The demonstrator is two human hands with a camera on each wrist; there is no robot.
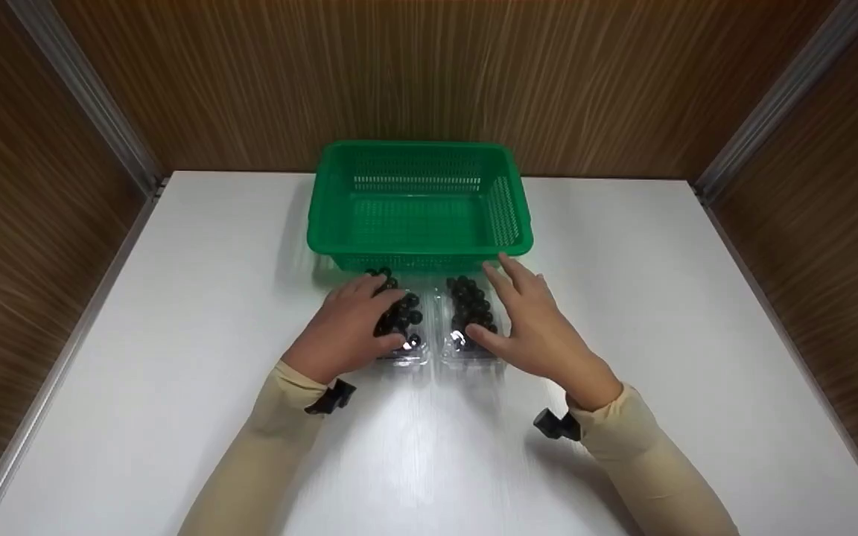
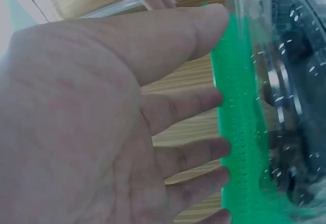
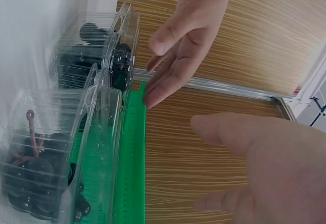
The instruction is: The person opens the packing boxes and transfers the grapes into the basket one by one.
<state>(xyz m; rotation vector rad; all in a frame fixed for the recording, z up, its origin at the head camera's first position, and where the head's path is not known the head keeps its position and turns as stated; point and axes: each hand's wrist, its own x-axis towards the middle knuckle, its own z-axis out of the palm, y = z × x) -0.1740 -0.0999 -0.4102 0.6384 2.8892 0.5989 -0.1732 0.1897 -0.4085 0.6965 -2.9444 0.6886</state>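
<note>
Two clear plastic clamshell boxes of dark grapes lie side by side in the middle of the white table. My left hand (image 1: 347,327) hovers over the left box (image 1: 408,362), its fingers extended and partly covering the grapes (image 1: 402,317). Above the right edge of the right box (image 1: 466,359) is my right hand (image 1: 544,331), fingers spread and nothing gripped. Dark grapes (image 1: 469,301) show inside this box too. A brown stem (image 3: 33,137) rises from one bunch in the right wrist view. In the left wrist view, the left palm (image 2: 86,117) faces the camera with straight fingers.
A green plastic basket (image 1: 420,251) with slotted walls stands just behind the boxes, with no contents visible inside. Wood-grain panels (image 1: 429,74) enclose the table (image 1: 198,298) at the back and both sides. Metal strips run along the panel corners.
</note>
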